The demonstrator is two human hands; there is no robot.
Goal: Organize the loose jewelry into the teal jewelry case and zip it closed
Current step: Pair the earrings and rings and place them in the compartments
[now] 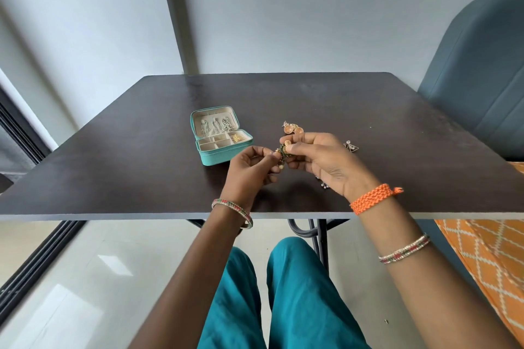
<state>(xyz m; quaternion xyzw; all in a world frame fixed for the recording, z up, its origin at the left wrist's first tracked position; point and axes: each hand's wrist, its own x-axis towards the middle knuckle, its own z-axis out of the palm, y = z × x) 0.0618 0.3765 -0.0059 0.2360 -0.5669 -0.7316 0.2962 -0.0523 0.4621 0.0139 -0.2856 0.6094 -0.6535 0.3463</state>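
Observation:
The teal jewelry case (215, 157) lies open on the dark table (141, 164), left of centre. Its raised lid holds several chains, and a gold piece sits in one tray compartment. Above the table, my left hand (251, 167) and my right hand (320, 160) both pinch a green and gold earring (283, 151) with small pearl drops. Orange disc earrings (293, 128) lie on the table just beyond my right hand. A triangular silver earring (351, 146) lies to the right. Small silver pieces (324, 185) show below my right palm.
A blue padded chair (479, 76) stands at the table's far right corner. Orange patterned fabric (487, 249) lies at the right, below the table edge. My teal-clad legs (283, 297) and the table's metal legs are under the near edge. The wall is close behind the table.

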